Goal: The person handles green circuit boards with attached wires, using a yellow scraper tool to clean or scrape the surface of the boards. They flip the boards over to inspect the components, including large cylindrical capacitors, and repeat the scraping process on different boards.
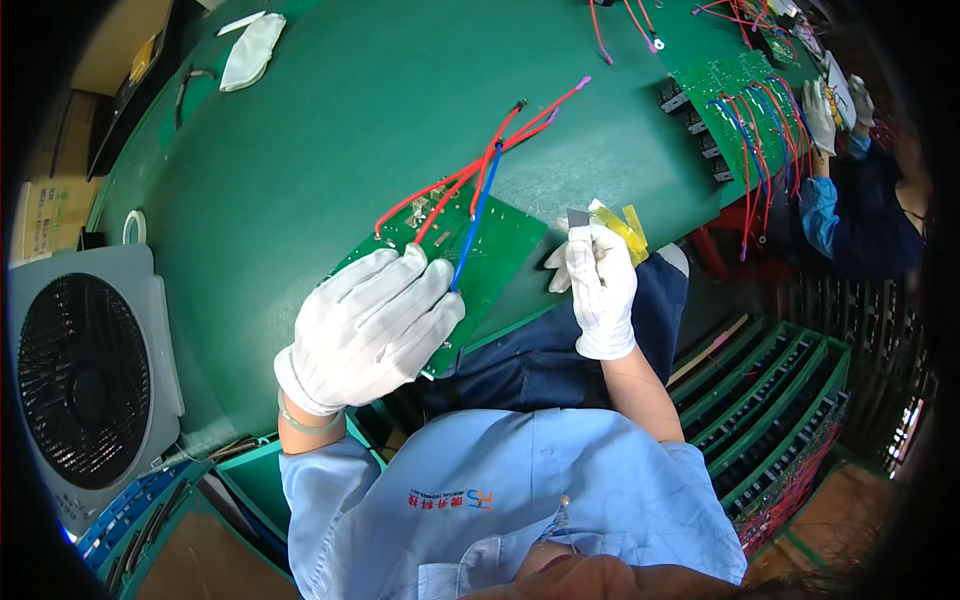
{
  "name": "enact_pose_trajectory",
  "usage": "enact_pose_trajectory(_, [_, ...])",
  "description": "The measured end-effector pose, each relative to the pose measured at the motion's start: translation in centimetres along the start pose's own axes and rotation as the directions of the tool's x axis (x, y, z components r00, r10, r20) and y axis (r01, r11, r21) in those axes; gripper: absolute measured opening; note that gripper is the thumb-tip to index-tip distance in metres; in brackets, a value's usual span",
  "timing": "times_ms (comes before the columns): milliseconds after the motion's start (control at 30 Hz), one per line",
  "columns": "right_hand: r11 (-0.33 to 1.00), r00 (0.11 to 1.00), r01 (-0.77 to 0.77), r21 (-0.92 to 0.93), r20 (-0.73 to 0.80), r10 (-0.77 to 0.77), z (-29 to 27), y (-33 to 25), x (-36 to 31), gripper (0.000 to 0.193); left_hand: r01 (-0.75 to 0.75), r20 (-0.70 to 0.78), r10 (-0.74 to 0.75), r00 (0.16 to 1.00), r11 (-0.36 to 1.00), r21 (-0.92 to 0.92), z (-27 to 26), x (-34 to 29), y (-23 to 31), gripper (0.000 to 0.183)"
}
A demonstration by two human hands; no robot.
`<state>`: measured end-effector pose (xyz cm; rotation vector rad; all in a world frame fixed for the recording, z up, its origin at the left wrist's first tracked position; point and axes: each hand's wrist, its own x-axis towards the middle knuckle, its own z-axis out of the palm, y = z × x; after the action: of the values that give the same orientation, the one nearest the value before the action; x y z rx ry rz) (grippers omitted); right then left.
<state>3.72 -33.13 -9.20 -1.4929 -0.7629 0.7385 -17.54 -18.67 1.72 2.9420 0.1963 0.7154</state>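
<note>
A green circuit board (500,240) lies at the front of the table, tilted toward its near edge. Several red wires (447,205) and a blue wire (474,235) rise from it and cross beyond its far edge. My left hand (375,325), in a white glove, rests flat on the board's near left part with its fingers stretched, hiding that area. To the right of the board, my gloved right hand (602,285) pinches a small flat grey piece (578,217) between its fingers. Yellow translucent film or tape (628,233) sticks out beside those fingers; whether it is held too, I cannot tell.
A grey fan (85,375) stands at the left. Another wired board (735,110) lies at the far right, near a co-worker's gloved hands (820,118). A white glove (252,50) lies at the far left. A green slotted rack (765,400) stands low at the right.
</note>
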Motion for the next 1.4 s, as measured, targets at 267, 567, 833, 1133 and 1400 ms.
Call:
enact_pose_trajectory(267, [0.998, 0.999, 0.051, 0.043, -0.014, -0.050, -0.1, 0.5, -0.1, 0.021, -0.002, 0.030, 0.002, 1.000, 1.000, -0.007, 0.1, 0.6, 0.0, 0.018])
enact_pose_trajectory(567, [0.994, 0.992, -0.052, -0.093, 0.113, 0.063, -1.1, -1.8, 1.3, 0.023, 0.164, -0.186, -0.960, 0.208, 0.222, -0.961, 4.1, -6.4, -6.6, 0.032])
enact_pose_trajectory(833, [0.939, 0.895, -0.247, 0.238, 0.427, 0.127, 3.4, -2.3, 9.8, 0.038, -0.210, 0.216, -0.949, 0.230, -0.265, -0.941, 5.8, -10.7, -10.5, 0.036])
enact_pose_trajectory(1133, [0.602, 0.333, -0.799, 0.017, 0.845, 0.418, 3.0, -1.8, 4.3, 0.058, -0.118, 0.328, -0.923, 0.199, -0.355, -0.927, 5.7, -8.4, -9.2, 0.032])
enact_pose_trajectory(1400, [0.839, 0.430, -0.539, -0.075, 0.832, 0.351, -2.2, -4.7, -2.1, 0.040, 0.143, 0.446, -0.821, 0.357, -0.424, -0.894, 6.9, -6.2, -5.6, 0.034])
